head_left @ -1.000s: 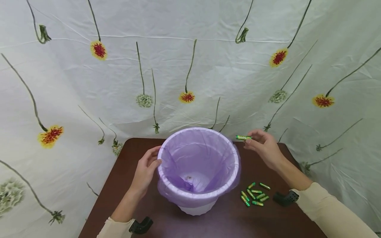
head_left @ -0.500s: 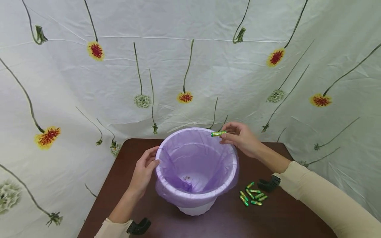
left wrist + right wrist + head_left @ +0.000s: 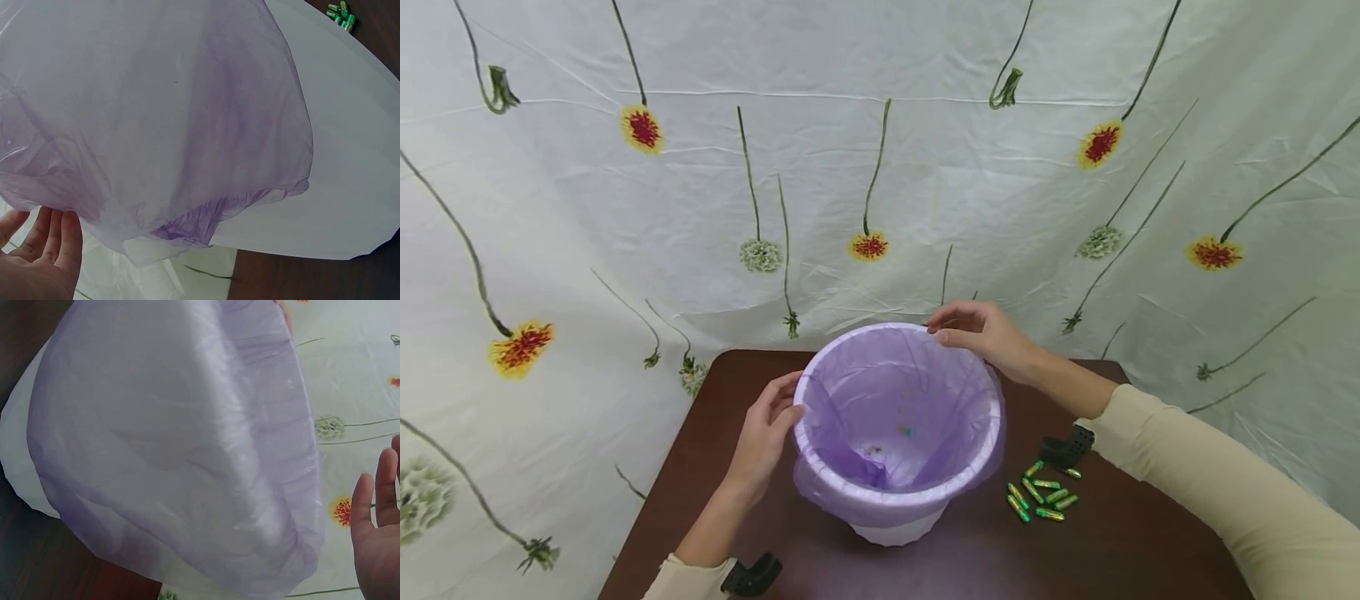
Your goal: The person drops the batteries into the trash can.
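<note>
Blurred battery apparently falling inside white bin, purple liner wrapping over rim. Right hand hovering by far right rim, thumb and fingers apart, holding nothing. Left hand gripping left rim. Green batteries lying clustered on brown table, right of bin. Step in hand, likely: dropping batteries into bin; next move probably calling for pinching another from cluster, left hand steadying.
</note>
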`<state>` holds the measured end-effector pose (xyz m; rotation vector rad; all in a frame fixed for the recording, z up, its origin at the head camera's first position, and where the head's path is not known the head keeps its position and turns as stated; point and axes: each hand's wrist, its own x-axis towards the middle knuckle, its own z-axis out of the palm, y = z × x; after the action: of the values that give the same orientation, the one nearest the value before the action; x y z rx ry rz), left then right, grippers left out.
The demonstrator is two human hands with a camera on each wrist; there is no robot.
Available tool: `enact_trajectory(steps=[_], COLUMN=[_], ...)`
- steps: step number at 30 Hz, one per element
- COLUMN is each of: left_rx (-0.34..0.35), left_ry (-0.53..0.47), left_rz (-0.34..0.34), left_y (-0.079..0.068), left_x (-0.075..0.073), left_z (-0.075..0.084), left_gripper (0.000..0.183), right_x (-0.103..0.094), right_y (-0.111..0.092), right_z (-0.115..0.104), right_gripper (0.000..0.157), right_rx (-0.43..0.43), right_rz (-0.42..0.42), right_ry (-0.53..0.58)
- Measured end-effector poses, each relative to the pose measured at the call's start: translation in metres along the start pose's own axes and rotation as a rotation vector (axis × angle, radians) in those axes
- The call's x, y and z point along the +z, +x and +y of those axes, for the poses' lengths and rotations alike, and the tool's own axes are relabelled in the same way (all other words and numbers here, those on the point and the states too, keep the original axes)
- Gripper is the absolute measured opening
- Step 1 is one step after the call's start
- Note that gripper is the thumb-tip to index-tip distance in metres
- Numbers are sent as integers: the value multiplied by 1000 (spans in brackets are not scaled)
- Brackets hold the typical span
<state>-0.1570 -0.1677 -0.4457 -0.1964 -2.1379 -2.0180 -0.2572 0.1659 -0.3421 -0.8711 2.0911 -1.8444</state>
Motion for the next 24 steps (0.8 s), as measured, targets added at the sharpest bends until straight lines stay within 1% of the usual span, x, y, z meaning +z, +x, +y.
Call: enact_trajectory(steps=[3, 7, 10, 13, 17, 20, 24], left_rx=[0, 3, -2, -4, 2, 5, 3], left_ry=[2, 6, 13, 17, 13, 15, 9], left_rz=[0, -3, 1, -1, -11, -10, -9], left_y=[-1, -1, -1, -1, 0, 0, 0], left_x=[0, 1, 0, -1, 0, 0, 0], left_z=[0, 0, -1, 0, 0, -1, -1], left_gripper=[47, 46, 47, 47, 47, 47, 47], right_x=[-5, -10, -13, -17, -23, -28, -34], right_y=[0, -5, -10, -16, -24, -30, -39], right_z=[0, -1, -2, -2, -4, -5, -4], right_gripper=[30, 26, 24, 25, 25, 25, 23], right_rx=[-3, 16, 29, 41, 55, 47, 28], right_rz=[0, -6, -8, -6, 5, 10, 27], right_ry=[59, 141, 178, 177, 148, 111, 89])
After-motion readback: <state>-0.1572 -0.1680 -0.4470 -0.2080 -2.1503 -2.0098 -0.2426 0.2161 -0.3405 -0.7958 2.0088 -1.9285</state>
